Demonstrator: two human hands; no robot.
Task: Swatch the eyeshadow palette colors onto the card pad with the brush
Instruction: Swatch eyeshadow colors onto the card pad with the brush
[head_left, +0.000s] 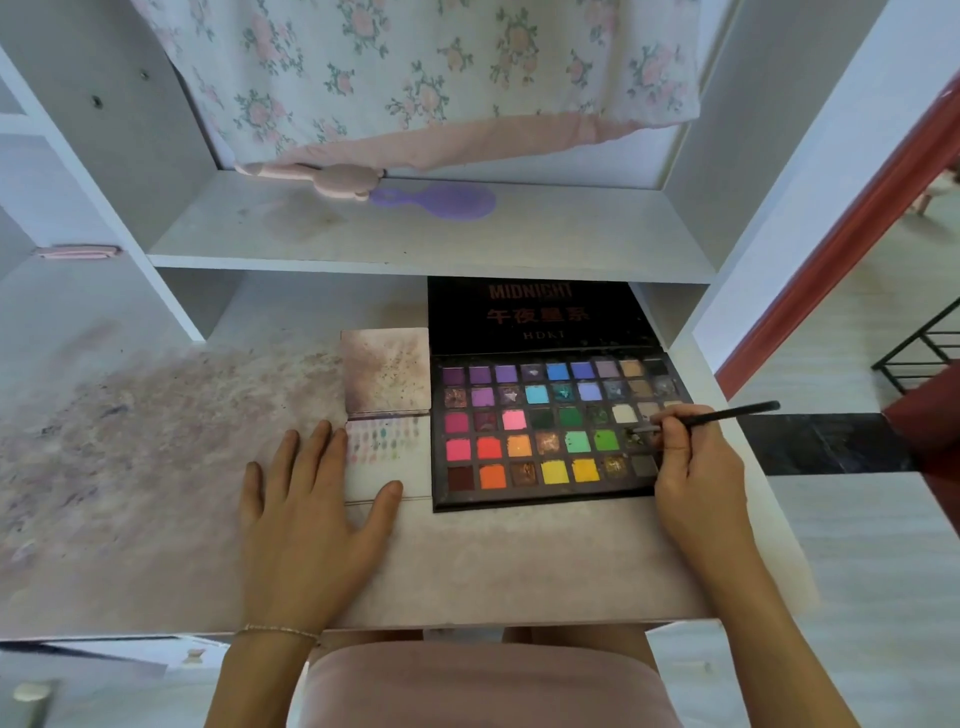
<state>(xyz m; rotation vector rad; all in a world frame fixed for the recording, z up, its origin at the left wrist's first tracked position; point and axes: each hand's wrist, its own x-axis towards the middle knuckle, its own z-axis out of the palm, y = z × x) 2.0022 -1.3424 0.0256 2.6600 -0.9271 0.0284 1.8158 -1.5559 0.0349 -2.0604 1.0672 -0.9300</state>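
Loading step: right hand (691, 457) pinches the brush (727, 414), tip in a dark pan near the palette's (550, 499) right edge; left hand (306, 499) lies flat, fingers straight, steadying the pad (384, 467). Next, carry the brush over to the pad.

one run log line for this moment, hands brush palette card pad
left hand: flat on card pad | right hand: holds brush | brush tip: in dark pan, right side of palette | phase: loading colour

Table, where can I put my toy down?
Bare table lies in front of the palette, between the left hand and right hand. The stained stretch left of the card pad is free too. Around pad and palette it's crowded.
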